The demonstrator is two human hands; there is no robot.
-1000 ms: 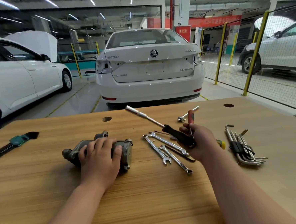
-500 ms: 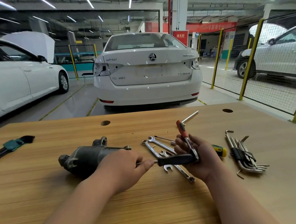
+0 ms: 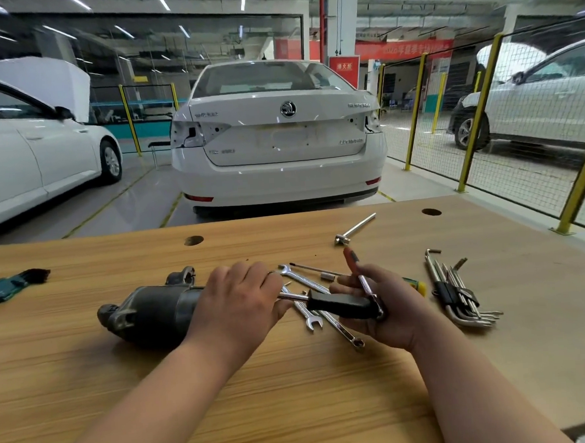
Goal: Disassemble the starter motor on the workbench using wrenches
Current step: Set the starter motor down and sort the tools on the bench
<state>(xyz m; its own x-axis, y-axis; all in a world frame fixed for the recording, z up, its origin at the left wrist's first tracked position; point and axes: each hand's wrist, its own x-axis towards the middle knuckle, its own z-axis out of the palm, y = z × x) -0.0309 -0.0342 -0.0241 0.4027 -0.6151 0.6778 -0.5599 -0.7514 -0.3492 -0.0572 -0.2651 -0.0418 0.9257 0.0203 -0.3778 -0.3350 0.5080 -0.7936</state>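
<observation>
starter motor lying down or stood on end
Lying down. The starter motor rests lengthwise on the workbench, nose pointing left, left hand over its right end; the right hand grips a black-handled driver.

one starter motor [image 3: 146, 312], two hands [image 3: 237, 300], one black-handled driver [image 3: 340, 302], three spanners [image 3: 299, 277], two hex key sets [image 3: 460, 296], three cars [image 3: 279, 146].

Your head-worn camera looks forward and down, close over your left hand [image 3: 241, 303] and right hand [image 3: 392, 314] on the workbench [image 3: 295, 409], with the white sedan [image 3: 279, 143] straight beyond.

White sedan [image 3: 279, 136] parked rear-on, another white car [image 3: 23, 162] at its left, yellow-posted mesh fence [image 3: 480, 107] at its right
</observation>
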